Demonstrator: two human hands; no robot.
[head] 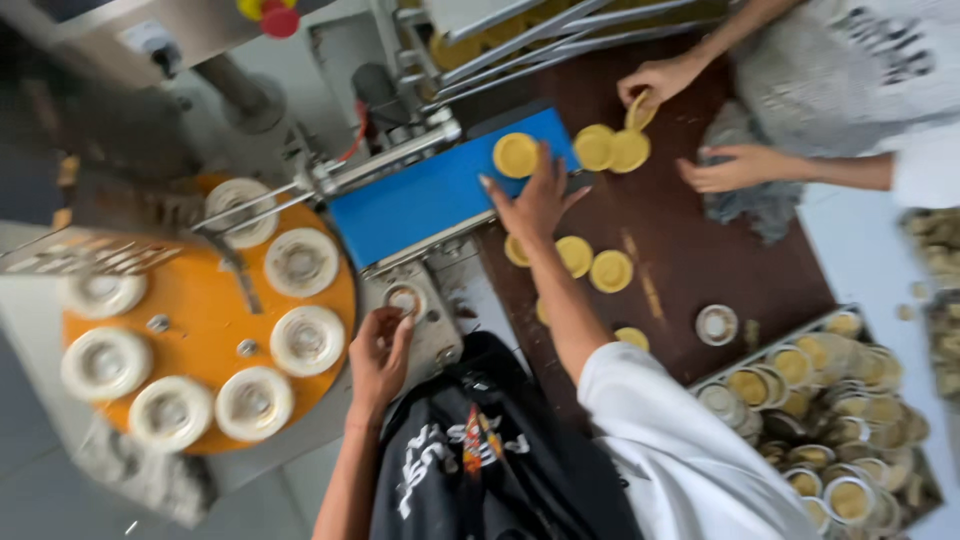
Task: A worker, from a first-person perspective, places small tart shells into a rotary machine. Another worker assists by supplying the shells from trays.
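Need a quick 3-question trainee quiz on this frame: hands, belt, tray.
1. True or false: the right hand lies spread on the blue conveyor belt, beside a round yellow pastry disc.
2. What is the left hand nearest to? A) the small round metal cup on the grey machine plate B) the grey cloth C) the red knob
3. Fill in: the metal tray of filled round cups lies on the person's ___ side.

Key: 1 true; 2 A; 3 right.
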